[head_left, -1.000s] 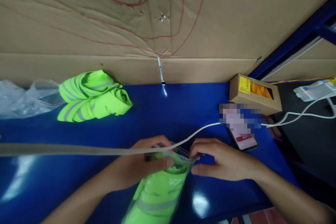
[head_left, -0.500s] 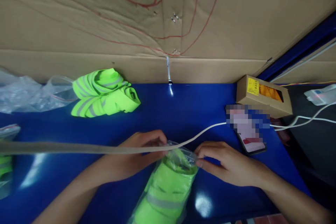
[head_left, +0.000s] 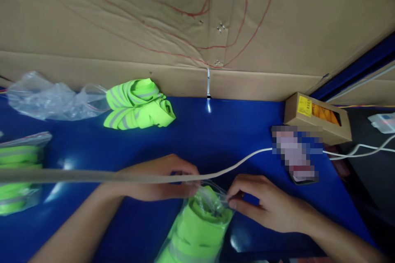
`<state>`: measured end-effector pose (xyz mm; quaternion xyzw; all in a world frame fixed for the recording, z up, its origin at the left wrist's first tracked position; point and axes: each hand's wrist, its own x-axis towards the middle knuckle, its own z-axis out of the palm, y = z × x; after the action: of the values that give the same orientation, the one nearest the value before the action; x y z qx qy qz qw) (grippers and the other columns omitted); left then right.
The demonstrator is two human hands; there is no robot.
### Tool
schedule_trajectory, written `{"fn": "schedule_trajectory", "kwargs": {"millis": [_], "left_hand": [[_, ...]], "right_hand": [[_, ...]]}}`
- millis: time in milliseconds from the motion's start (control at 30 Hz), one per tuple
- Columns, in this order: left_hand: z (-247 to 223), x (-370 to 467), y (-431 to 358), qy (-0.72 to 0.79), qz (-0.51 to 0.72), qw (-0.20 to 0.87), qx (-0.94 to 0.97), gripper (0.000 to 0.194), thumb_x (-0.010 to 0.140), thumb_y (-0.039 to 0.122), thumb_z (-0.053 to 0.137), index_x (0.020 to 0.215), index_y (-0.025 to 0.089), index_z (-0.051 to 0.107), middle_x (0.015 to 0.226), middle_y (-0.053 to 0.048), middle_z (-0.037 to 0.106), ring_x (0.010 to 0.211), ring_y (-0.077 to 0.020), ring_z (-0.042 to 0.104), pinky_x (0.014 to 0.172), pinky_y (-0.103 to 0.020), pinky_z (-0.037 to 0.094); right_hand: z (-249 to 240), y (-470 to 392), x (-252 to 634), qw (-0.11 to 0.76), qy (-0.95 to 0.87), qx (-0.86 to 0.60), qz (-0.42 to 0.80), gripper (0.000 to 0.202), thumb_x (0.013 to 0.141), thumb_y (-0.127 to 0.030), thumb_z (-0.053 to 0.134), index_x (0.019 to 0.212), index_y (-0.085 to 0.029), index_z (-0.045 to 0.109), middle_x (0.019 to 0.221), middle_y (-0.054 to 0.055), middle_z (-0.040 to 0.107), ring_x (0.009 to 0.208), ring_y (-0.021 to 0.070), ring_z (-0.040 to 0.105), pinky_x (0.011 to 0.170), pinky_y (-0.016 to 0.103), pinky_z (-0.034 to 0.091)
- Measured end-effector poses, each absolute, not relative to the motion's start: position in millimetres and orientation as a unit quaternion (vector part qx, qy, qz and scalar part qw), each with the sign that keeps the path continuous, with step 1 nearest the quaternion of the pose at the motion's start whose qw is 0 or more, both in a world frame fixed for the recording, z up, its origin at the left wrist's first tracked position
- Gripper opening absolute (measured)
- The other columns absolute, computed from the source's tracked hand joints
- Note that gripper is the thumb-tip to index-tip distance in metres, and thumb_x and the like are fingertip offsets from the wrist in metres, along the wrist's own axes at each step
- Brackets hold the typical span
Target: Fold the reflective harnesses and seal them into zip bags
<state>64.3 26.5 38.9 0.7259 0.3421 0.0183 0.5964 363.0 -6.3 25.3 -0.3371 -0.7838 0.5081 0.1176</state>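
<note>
A clear plastic bag holds a rolled neon-green vest with a grey reflective band, at the bottom centre. My left hand pinches the left side of the bag's mouth between thumb and fingers. On the right side of the mouth, my right hand pinches the plastic edge. The top of the roll shows just below the opening, between both hands. A white cable crosses in front of my left hand.
Rolled green vests lie by the cardboard wall, beside crumpled clear bags. Bagged green vests are at the left edge. On the right are a phone and a cardboard box with orange contents.
The view has shifted, so the background items sit further right and more of the bagged vests at left shows. Both hands still pinch the bag's mouth, my right hand slightly lower.
</note>
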Motion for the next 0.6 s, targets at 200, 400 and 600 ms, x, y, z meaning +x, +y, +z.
{"fn": "schedule_trajectory", "kwargs": {"millis": [200,400,600], "left_hand": [[37,62,31,0.382,0.086,0.537,0.747,0.031,0.093,0.048,0.064,0.09,0.018,0.074,0.085,-0.003,0.075,0.075,-0.0139,0.064,0.07,-0.022,0.047],[32,66,30,0.353,0.132,0.58,0.722,0.027,0.089,0.044,0.07,0.099,0.018,0.073,0.091,-0.005,0.075,0.08,-0.0146,0.066,0.075,-0.024,0.052],[28,64,28,0.327,0.067,0.572,0.749,0.031,0.086,0.046,0.074,0.109,0.025,0.075,0.103,-0.005,0.074,0.089,-0.0164,0.067,0.08,-0.025,0.051]], "right_hand": [[21,-9,367,0.129,-0.799,-0.329,0.487,0.013,0.096,-0.026,0.066,0.085,-0.02,0.065,0.083,-0.001,0.068,0.078,0.0124,0.065,0.073,0.024,0.049],[21,-8,366,0.117,-0.798,-0.323,0.495,0.034,0.099,-0.029,0.062,0.133,-0.028,0.065,0.11,0.004,0.074,0.098,0.0173,0.07,0.088,0.03,0.054],[22,-5,365,0.113,-0.796,-0.297,0.515,0.023,0.101,-0.025,0.058,0.117,-0.025,0.074,0.102,0.004,0.074,0.09,0.0149,0.07,0.082,0.027,0.054]]}}
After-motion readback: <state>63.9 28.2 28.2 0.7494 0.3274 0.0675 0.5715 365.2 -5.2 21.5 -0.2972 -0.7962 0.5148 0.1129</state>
